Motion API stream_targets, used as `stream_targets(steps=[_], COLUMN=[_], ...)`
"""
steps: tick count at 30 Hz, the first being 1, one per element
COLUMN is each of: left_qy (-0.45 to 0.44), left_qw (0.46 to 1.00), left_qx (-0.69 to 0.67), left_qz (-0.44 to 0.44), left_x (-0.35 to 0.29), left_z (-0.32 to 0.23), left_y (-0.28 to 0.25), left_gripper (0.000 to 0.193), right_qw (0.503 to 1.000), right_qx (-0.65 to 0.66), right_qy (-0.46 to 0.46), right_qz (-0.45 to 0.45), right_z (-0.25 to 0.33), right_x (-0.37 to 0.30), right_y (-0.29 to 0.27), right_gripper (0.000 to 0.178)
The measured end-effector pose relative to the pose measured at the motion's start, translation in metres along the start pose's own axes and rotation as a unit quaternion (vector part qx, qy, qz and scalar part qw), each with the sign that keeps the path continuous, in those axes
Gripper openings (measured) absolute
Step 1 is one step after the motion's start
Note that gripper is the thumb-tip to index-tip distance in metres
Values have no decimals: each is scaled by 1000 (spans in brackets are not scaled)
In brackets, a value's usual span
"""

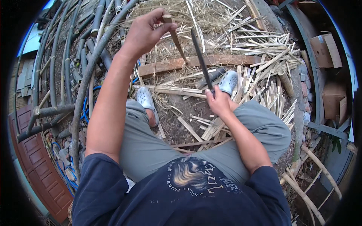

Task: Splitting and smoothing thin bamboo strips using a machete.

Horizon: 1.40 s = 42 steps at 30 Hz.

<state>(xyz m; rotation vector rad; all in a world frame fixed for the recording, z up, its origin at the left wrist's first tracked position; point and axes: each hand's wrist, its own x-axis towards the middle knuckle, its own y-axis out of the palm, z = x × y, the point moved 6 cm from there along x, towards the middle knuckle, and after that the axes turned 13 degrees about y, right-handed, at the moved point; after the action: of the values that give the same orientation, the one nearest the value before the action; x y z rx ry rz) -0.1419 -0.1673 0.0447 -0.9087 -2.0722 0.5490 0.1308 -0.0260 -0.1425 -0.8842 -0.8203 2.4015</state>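
Note:
My left hand (146, 33), raised at the far left of centre, pinches the top of a bamboo strip (176, 40). The strip slants down to the right, and its lower end meets a reddish wooden beam (162, 67) lying crosswise on the ground. In my right hand (218, 101), the fingers are wrapped round the handle of a long machete (202, 59) with a dark blade. The blade points away from me and up, apart from the strip, its tip right of the strip. The handle is mostly hidden by the hand.
Split bamboo strips (277, 98) lie heaped on the right, with shavings (162, 30) beyond the beam. Bamboo poles (56, 111) stand and lie at left, near a blue hose (86, 109). My feet wear grey clogs (145, 98). Cardboard boxes (326, 49) sit at far right.

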Motion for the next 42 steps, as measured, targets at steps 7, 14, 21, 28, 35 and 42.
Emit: stream_targets(steps=[7, 14, 21, 28, 35, 42], left_qy=[-6, -25, 1, -7, -13, -10], left_qw=[1000, 1000, 999, 999, 1000, 1000], left_qx=[20, -11, 35, -36, -16, 10], left_qz=[-5, -12, -12, 6, 1, 8], left_x=[-3, -7, -4, -3, -9, -8], left_z=[4, 0, -4, 1, -3, 1], left_y=[6, -2, 2, 7, -3, 5], left_gripper=[19, 22, 23, 21, 19, 20], right_qw=[988, 999, 994, 997, 1000, 987], right_qx=[-111, 36, -82, -59, -18, -158], right_qy=[73, -19, 64, 35, 13, -1], right_qz=[79, -28, 45, 24, 2, 7], right_z=[-70, -10, -71, -78, -37, -102], right_x=[13, -4, 19, 23, 16, 29], right_y=[47, 3, 42, 46, 15, 55], right_gripper=[45, 39, 41, 40, 37, 38])
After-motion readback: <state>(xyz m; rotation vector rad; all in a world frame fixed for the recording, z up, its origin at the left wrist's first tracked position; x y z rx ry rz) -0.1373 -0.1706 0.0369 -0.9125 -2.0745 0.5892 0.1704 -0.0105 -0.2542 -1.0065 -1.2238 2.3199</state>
